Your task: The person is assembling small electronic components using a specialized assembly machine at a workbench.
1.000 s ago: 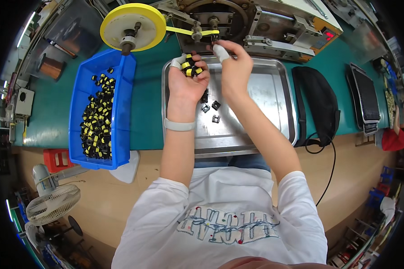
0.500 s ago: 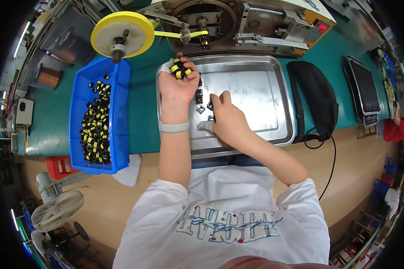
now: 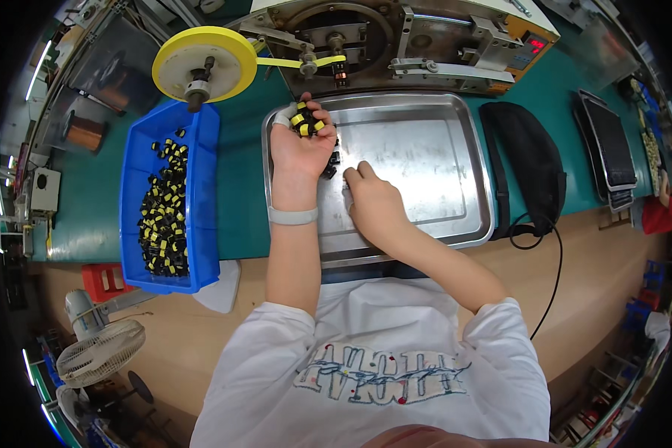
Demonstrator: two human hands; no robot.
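My left hand [image 3: 299,155] is palm up over the tray's left side, its fingers curled round several small black bobbins with yellow tape [image 3: 306,121]. A pale finger cover and a grey wristband show on that hand and wrist. Beside it, a few small black parts [image 3: 332,164] lie on the shallow metal tray [image 3: 418,149]. My right hand [image 3: 379,207] is over the tray, just right of those parts, back upward and fingers bent in. Its fingertips are mostly hidden, so anything pinched in them cannot be made out.
A blue bin [image 3: 204,224] of yellow-taped bobbins stands at left. Behind the tray sits a winding machine [image 3: 425,45], with a yellow tape reel [image 3: 235,63] at its left. A black pouch [image 3: 526,160] with a cable and stacked dark trays [image 3: 608,145] lie at right.
My right hand has drawn its fingers in; its covered thumb and the black parts beside it are no longer visible. My left hand has stayed nearly in place, still holding the bobbins.
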